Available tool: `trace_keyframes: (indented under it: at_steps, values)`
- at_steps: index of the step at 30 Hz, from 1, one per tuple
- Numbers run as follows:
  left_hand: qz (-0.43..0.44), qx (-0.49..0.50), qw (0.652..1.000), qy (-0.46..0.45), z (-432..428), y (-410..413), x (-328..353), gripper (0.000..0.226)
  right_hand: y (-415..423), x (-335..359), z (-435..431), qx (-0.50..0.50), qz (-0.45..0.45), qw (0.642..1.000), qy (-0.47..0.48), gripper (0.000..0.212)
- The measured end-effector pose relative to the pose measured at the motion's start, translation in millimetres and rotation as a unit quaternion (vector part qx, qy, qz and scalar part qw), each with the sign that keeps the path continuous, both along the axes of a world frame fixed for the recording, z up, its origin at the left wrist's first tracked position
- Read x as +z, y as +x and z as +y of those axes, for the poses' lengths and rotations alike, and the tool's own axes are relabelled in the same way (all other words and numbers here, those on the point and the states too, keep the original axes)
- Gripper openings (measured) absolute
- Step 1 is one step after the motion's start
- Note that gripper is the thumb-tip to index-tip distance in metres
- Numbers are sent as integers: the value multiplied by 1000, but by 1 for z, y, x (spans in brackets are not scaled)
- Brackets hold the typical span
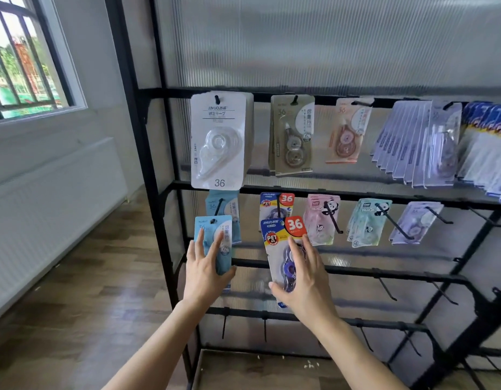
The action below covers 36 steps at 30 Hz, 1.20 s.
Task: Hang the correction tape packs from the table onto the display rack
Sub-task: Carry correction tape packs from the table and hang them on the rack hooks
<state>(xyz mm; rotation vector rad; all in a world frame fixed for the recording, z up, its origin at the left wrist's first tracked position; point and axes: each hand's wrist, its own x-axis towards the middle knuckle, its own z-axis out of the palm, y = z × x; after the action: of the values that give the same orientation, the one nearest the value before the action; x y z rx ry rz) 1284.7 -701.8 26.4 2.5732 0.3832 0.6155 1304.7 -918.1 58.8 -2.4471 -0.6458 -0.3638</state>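
The rack (156, 220) carries many hung packs (219, 142) on its two upper rows, while the lower hooks (387, 288) are bare. The left hand (204, 271) holds a pale blue pack (208, 232) at its hook. The right hand (305, 280) grips a blue-and-red pack (280, 237) before its own. The tabletop is out of view, so what remains is unknown.

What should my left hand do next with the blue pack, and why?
Probably push the blue pack back along its hook: the hook tip seems already in its hole, a matching pack hangs behind, and the left hand grips it. The right hand holds the PET pack.
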Motion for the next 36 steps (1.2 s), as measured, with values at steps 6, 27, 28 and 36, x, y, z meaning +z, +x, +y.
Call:
trace_keyframes:
  at_steps: [6,27,28,36]
  values:
    - [30,-11,999,35,10,29,3,95,8,1,4,-17,-14,1000,-15,92]
    - [190,-43,973,126,50,83,24,95,9,-8,13,-62,-16,996,-59,92]
    - [187,-39,973,131,50,82,25,93,8,-8,13,-63,-18,996,-57,92]
    - [49,-28,997,61,29,50,20,87,-3,-16,16,-85,-16,996,-27,93]
